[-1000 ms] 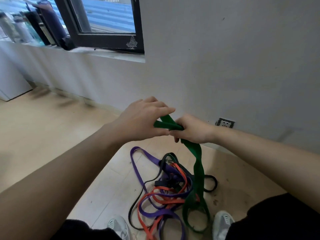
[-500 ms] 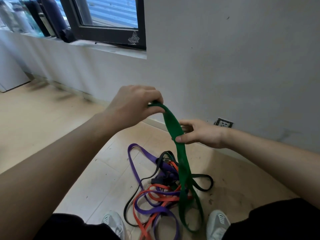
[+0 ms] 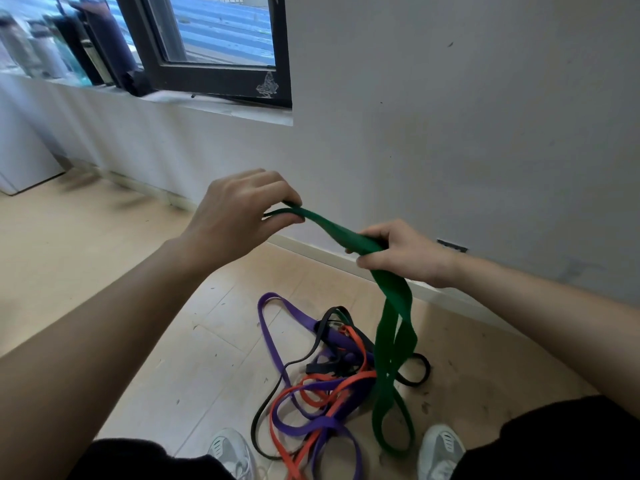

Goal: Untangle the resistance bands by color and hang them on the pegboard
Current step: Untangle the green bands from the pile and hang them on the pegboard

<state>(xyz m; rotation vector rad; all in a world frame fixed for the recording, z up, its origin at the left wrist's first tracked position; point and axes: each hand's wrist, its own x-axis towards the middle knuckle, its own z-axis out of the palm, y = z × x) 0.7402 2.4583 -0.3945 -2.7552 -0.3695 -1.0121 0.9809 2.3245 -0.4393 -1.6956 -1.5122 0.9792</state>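
Held: the green band (image 3: 394,306) runs in a flat doubled strap from the left hand (image 3: 239,209) across to the right hand (image 3: 405,252), then hangs down to the floor (image 3: 104,258).
Left grip: thumb and fingers pinch the band's upper end.
Right grip: fingers curl round both layers, thumb underneath.
Lower loop: it reaches the floor between the 2 shoes (image 3: 441,448), just beside the pile (image 3: 311,386); I cannot tell if it is threaded through.
Pile: purple, orange and black bands lie crossed over one another by the wall (image 3: 485,133).
Feel, as I judge it: light, limp and stretchy rubber. It folds and twists freely, so it gives no support of its own. The matte surface probably grips skin well and drags on the other bands.
Where to hold: high on the loop, both layers together, hands apart so the twist shows.
Risk: a hard pull may stretch the band and tighten any snag rather than free it.
Pegboard: not in view.
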